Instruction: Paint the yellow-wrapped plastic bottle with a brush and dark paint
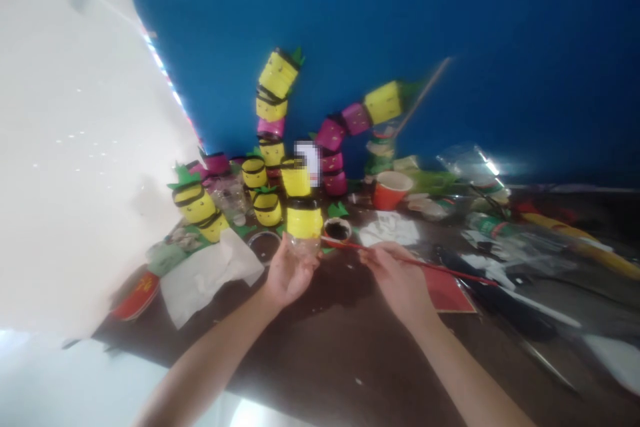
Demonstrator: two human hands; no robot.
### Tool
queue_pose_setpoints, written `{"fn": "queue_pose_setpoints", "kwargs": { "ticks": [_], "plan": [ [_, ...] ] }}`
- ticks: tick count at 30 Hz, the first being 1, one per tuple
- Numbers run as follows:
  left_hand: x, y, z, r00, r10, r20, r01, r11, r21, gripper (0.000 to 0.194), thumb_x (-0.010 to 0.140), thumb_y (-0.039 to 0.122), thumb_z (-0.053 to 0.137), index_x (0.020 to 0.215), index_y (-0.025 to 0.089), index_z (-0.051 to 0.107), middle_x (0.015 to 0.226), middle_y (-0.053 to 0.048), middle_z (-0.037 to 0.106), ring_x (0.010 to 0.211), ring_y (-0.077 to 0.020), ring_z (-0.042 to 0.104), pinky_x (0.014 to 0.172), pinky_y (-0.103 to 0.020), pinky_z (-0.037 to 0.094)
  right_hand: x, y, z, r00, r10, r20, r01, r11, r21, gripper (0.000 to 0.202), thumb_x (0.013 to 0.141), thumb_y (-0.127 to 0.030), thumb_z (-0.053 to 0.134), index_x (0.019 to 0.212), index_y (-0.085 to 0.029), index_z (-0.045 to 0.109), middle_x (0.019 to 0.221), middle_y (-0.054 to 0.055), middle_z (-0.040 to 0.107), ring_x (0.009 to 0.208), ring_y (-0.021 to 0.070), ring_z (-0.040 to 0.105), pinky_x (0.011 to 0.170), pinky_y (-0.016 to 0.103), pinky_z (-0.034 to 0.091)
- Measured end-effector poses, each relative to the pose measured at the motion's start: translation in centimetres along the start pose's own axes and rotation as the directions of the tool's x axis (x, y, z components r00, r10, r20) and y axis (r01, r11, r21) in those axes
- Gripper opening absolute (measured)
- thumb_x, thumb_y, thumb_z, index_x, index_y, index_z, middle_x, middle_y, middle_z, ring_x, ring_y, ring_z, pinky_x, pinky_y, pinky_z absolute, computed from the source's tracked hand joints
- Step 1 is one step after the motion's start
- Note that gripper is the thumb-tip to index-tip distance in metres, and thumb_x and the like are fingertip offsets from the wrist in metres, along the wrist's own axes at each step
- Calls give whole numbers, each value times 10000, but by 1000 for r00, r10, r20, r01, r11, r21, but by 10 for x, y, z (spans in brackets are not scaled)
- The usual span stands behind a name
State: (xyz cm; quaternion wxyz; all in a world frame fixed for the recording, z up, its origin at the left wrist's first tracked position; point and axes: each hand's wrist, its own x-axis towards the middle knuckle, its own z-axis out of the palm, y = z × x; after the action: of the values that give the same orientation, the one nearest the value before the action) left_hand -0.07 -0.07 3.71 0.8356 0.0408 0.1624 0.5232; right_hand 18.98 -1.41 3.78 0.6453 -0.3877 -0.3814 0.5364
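My left hand [293, 273] is closed round the clear lower end of a yellow-painted bottle piece [305, 222], held upright near the middle. In my right hand [395, 273] is a thin red paintbrush [440, 268], gripped near its front part. The brush's tip touches or nearly touches the right side of the bottle piece; blur hides which. A small cup of dark paint [338, 230] stands just behind the tip.
Yellow and magenta bottle pieces [279, 73] stand in stacks against the blue wall. A red cup [393, 190], crumpled tissue [389, 229] and clear plastic bottles lie at right. White paper [213, 277] and another red cup [137, 293] are at left on the dark table [320, 360].
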Motion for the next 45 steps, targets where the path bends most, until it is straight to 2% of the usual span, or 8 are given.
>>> {"fn": "queue_pose_setpoints", "kwargs": {
  "ticks": [9,14,17,23,28,36,41,45],
  "plan": [
    [-2,2,3,1000,-21,-20,21,1000,-5,416,917,417,411,1183,120,528,875,-111,592,638,-106,517,448,-152,407,4,-3,-9,995,-61,-73,61,998,-10,178,652,-370,754,673,-233,644,668,-9,657,659,160,664,670,321,567],
    [-1,1,0,1000,-29,-12,29,1000,5,441,924,432,394,1143,82,550,860,-114,591,637,-101,523,518,-170,462,-2,-5,-5,999,-32,25,32,999,-13,171,684,-389,739,674,-253,635,662,-19,665,652,152,667,686,317,566],
    [-2,0,0,1000,-19,0,19,1000,14,422,920,409,417,1163,88,542,896,-121,601,669,-111,543,547,-177,476,-3,-4,-2,999,-18,39,18,1000,2,173,681,-398,747,691,-258,646,677,-17,681,665,153,671,700,322,567],
    [-3,1,1,998,-56,30,56,998,-2,400,915,385,427,1184,108,528,933,-128,602,663,-112,535,459,-147,417,1,-4,-5,1000,-23,-2,23,999,35,151,676,-365,759,695,-248,667,695,-11,695,679,144,666,710,306,558],
    [-4,2,2,998,-55,23,55,998,-4,404,915,374,426,1216,119,514,881,-113,594,618,-95,506,444,-136,397,4,-6,-9,997,-47,-64,52,995,89,179,601,-346,809,631,-233,674,628,-23,663,623,125,651,620,251,548],
    [0,1,-5,997,-63,52,63,998,18,475,923,457,371,1186,99,538,939,-131,610,695,-124,548,517,-173,454,-2,-7,-3,999,-14,33,11,995,99,159,632,-362,806,662,-250,697,647,-26,687,635,107,657,628,209,546],
    [-1,1,-4,996,-71,62,70,997,22,447,915,429,408,1210,114,525,951,-128,614,698,-131,550,461,-157,420,2,-5,-5,1000,-5,-13,6,994,112,171,616,-354,817,675,-242,702,657,-24,696,647,103,663,651,204,551],
    [-2,2,-2,998,-51,38,50,999,22,422,917,386,421,1234,124,512,929,-120,609,652,-109,533,449,-150,411,5,-7,-8,996,-54,-69,62,990,128,174,593,-333,826,660,-228,704,645,-25,683,639,99,659,638,193,548]
  ]
}}
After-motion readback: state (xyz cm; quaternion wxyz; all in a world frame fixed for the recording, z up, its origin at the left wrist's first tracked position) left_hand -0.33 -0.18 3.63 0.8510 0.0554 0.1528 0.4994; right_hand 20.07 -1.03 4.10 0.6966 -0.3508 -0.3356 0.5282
